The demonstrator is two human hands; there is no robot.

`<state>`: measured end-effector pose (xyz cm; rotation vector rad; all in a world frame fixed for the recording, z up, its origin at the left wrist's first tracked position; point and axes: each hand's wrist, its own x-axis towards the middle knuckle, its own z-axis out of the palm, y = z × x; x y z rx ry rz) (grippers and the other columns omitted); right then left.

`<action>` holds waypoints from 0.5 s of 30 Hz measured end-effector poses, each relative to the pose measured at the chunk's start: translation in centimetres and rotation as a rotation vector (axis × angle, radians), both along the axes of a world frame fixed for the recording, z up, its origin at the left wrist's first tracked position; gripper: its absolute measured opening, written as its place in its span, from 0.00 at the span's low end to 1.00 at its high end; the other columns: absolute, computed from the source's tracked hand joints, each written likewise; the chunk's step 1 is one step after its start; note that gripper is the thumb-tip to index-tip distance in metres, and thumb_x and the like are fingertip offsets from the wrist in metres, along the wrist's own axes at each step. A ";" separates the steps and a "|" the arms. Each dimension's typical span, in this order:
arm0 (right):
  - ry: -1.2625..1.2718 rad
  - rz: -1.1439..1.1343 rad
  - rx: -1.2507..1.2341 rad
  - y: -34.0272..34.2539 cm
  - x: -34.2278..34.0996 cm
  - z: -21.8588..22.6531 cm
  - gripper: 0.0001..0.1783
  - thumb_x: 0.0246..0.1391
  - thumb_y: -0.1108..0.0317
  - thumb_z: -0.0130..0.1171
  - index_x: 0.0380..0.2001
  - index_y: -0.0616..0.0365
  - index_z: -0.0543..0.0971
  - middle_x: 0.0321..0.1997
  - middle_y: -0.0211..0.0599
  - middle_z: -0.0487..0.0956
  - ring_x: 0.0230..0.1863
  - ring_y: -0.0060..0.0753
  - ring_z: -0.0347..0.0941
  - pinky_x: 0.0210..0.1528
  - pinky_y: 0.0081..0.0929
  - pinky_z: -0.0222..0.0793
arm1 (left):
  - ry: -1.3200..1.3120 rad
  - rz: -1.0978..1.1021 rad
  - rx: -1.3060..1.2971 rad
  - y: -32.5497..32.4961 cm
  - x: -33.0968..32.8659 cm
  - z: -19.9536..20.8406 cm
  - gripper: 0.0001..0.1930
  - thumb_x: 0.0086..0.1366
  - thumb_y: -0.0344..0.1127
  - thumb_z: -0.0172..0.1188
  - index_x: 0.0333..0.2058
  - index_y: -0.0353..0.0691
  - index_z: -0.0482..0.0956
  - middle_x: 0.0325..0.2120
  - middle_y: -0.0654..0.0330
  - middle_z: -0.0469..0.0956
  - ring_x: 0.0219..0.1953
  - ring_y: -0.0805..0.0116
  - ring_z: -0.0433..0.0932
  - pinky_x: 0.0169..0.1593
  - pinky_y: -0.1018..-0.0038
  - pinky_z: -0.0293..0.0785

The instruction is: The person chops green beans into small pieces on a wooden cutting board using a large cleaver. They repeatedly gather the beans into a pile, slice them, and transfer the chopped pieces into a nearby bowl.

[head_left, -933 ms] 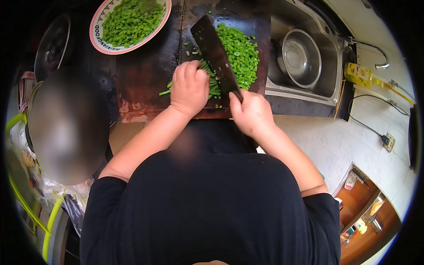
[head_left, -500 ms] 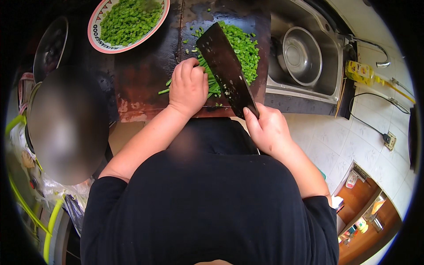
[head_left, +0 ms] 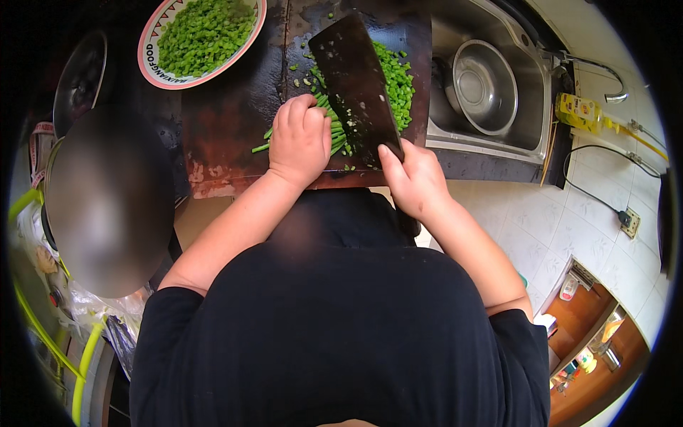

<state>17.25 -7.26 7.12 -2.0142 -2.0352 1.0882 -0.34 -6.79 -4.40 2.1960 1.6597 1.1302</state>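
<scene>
On the dark chopping board (head_left: pixel 235 146), my left hand (head_left: pixel 300 139) is closed over a bunch of thin, long green beans (head_left: pixel 336 129), its fingers curled and pressing them down. Some cut ends stick out past it on both sides. My right hand (head_left: pixel 418 181) grips the handle of a wide dark cleaver (head_left: pixel 356 89), thumb against the blade. The blade stands beside the left fingers, over the beans, with small green bits stuck to it. A heap of chopped beans (head_left: pixel 398 82) lies to the right, partly hidden behind the blade.
A pink-rimmed white bowl (head_left: pixel 146 39) of chopped beans sits at the far left of the board. Right of the board, a sink (head_left: pixel 491 148) contains a steel basin (head_left: pixel 486 85); a yellow bottle (head_left: pixel 578 114) and tap (head_left: pixel 616 97) are beyond. A pan (head_left: pixel 80 82) is at left.
My right hand and the cleaver have shifted left and slightly away from me, bringing the blade closer to my left hand. The left hand keeps its hold on the beans.
</scene>
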 end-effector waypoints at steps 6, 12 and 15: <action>-0.014 0.091 0.042 -1.4 0.2 3.4 0.13 0.56 0.59 0.50 0.33 0.57 0.76 0.25 0.51 0.77 0.29 0.58 0.74 0.32 0.47 0.69 | -0.074 0.056 0.027 0.0 0.0 -0.1 0.13 0.52 0.23 0.58 0.38 0.36 0.68 0.39 0.50 0.69 0.42 0.50 0.70 0.48 0.61 0.67; -0.088 0.100 -0.051 -1.4 -0.4 3.4 0.13 0.56 0.60 0.49 0.32 0.58 0.76 0.24 0.53 0.77 0.30 0.58 0.74 0.33 0.48 0.70 | -0.071 0.022 0.032 0.2 0.0 -0.5 0.13 0.51 0.22 0.58 0.36 0.35 0.67 0.36 0.50 0.69 0.40 0.50 0.70 0.46 0.62 0.68; -0.137 0.140 -0.103 -0.3 -1.0 3.8 0.14 0.56 0.59 0.48 0.31 0.59 0.77 0.24 0.53 0.77 0.30 0.58 0.74 0.35 0.47 0.70 | -0.083 0.026 0.020 0.1 0.0 -0.4 0.12 0.51 0.22 0.59 0.35 0.35 0.68 0.36 0.51 0.69 0.40 0.50 0.70 0.46 0.62 0.68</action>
